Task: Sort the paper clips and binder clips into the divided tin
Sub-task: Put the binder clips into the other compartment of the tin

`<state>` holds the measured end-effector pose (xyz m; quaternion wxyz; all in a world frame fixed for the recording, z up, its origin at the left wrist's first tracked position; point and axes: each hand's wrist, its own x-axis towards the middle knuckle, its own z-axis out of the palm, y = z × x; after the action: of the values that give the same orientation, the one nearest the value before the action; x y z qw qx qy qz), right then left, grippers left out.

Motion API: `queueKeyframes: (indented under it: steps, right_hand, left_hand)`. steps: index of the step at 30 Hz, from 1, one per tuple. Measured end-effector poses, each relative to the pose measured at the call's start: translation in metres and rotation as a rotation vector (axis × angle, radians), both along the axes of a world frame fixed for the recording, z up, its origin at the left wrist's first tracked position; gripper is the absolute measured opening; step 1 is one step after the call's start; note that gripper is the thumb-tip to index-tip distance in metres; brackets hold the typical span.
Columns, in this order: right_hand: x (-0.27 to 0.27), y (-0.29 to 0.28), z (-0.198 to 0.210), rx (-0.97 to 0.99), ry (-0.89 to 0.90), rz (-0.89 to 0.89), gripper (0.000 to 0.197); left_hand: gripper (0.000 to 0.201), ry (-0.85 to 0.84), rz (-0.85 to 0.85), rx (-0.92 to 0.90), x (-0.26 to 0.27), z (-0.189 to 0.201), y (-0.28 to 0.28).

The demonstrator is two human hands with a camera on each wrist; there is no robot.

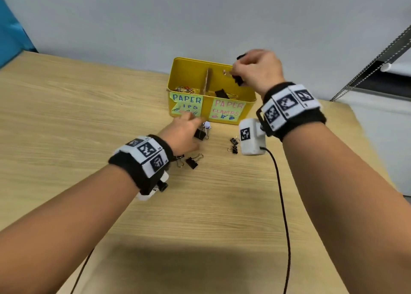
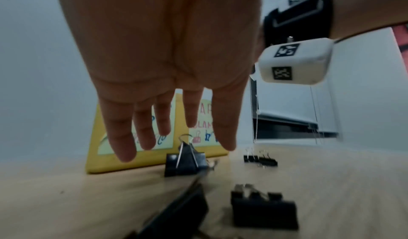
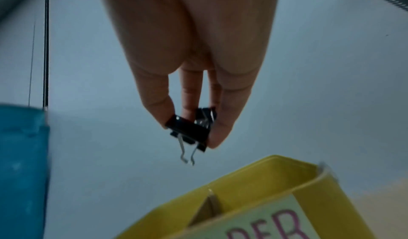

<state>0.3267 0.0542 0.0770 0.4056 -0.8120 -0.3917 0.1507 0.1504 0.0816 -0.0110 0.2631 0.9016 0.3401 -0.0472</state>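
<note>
Yellow tin bearing a pale green label with blue lettering and a pink-lettered label; black binder clips with silver handles; light wood-grain table; black-and-white patterned wristbands.

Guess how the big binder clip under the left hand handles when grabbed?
Binder clip probably rigid: folded metal body. Its wire handles stand up, so they may swing when pinched. It sits flat on the table, so unlikely to roll. Left hand hovers open above it.
</note>
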Motion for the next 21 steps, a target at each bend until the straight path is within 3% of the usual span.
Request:
queueKeyframes:
  steps: [3, 5, 7, 10, 12, 14, 16, 21]
  right_hand:
    - [-0.002, 0.003, -0.014, -0.205, -0.181, 0.130, 0.025]
    - [-0.008, -0.008, -0.018, -0.154, -0.271, 0.109, 0.022]
    - [-0.014, -0.024, -0.023, -0.060, -0.349, 0.063, 0.020]
    - [-0.021, -0.052, -0.041, -0.065, -0.366, 0.174, 0.017]
    - [-0.019, -0.062, -0.059, -0.243, -0.340, 0.272, 0.020]
    - [-0.015, -0.065, -0.081, -0.559, -0.354, 0.361, 0.035]
    - [-0.016, -0.065, -0.099, -0.777, -0.416, 0.417, 0.051]
    - [-0.022, -0.064, -0.112, -0.643, -0.421, 0.409, 0.019]
  left_hand:
    - [0.083, 0.036, -0.086, 0.124, 0.016, -0.011, 0.002]
    - [0.081, 0.104, -0.137, 0.196, 0.027, -0.016, 0.005]
    - [0.069, 0.159, -0.162, 0.226, 0.035, -0.018, 0.007]
    - [0.039, 0.142, -0.158, 0.232, 0.039, -0.019, 0.010]
    - [0.032, 0.138, -0.158, 0.210, 0.038, -0.017, 0.010]
    - [0.031, 0.140, -0.157, 0.189, 0.035, -0.015, 0.007]
    - [0.032, 0.101, -0.144, 0.176, 0.031, -0.012, 0.002]
    - [0.032, -0.235, -0.051, 0.140, 0.033, 0.025, -0.005]
